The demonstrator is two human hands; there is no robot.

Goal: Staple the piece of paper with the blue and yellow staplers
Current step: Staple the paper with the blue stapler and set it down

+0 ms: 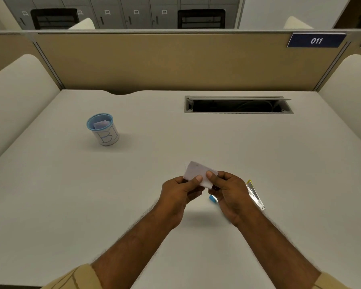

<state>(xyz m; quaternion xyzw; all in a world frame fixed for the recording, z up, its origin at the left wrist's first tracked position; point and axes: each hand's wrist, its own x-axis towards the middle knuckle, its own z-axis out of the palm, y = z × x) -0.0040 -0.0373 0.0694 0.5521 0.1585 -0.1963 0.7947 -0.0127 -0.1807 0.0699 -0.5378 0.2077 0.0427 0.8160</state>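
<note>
A small folded piece of white paper (196, 172) is held above the desk between both hands. My left hand (179, 195) pinches its lower left edge with thumb and fingers. My right hand (227, 195) pinches its right side. The yellow stapler (255, 195), with a clear body and a yellow tip, lies on the desk just right of my right hand. Only a small corner of the blue stapler (212, 198) shows below the paper, between the hands; the rest is hidden behind my right hand.
A blue-rimmed paper cup (103, 130) with paper scraps inside stands at the left middle of the white desk (71, 195). An open cable slot (238, 105) is set into the far right. A tan partition (154, 61) closes the back.
</note>
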